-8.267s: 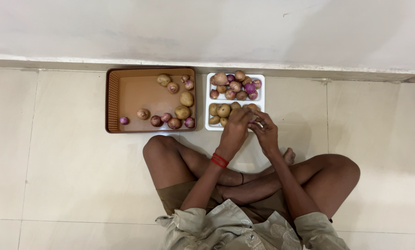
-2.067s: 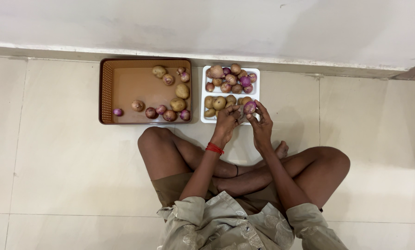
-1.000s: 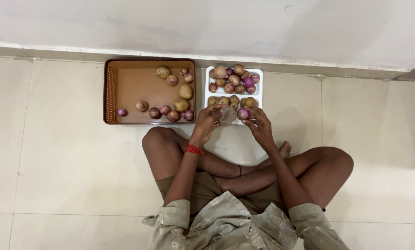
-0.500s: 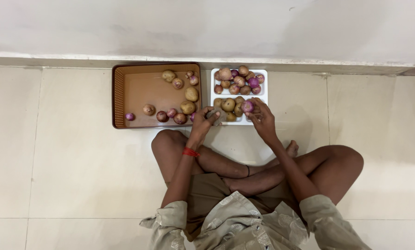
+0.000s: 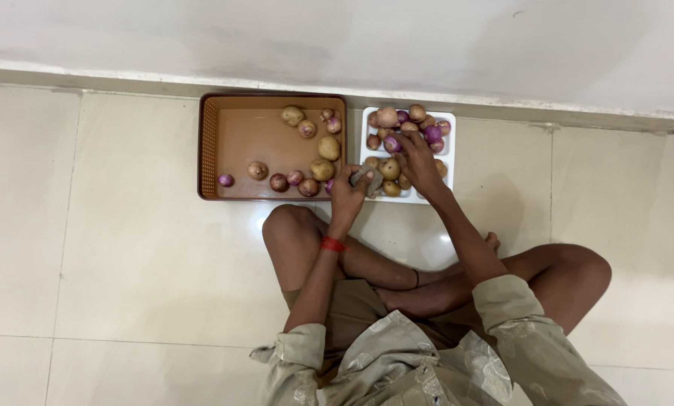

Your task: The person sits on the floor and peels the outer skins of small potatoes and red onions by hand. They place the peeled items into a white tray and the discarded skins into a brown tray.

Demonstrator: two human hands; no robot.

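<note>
On the tiled floor (image 5: 111, 248), farthest left, lies the brown tray (image 5: 235, 146), long side running along the wall. In it sit a small purple onion (image 5: 226, 180) alone near the left rim, then a row of potatoes and onions along the near edge, and a few more up in the far right corner.

The left hand (image 5: 350, 197) hovers over the seam between the brown tray and the white tray, its grip closed around a potato (image 5: 365, 176), dull grey-brown and roughly oval. Its long axis seems to run slantwise, from near-left to far-right, one end poking out past the fingers. I judge it firm and fairly heavy for its size, with dry, matt skin that gives good friction; wrapping the fingers around its middle, as here, looks the secure hold.

To the right, the white tray (image 5: 448, 120) holds mixed potatoes and onions heaped in its compartments. The right hand (image 5: 416, 162) reaches into it, fingertips pinched on a small purple onion (image 5: 392, 143). That onion is round, so no clear axis shows; I expect it to be light, with papery skin that may slip or flake, best taken across its widest part.
</note>
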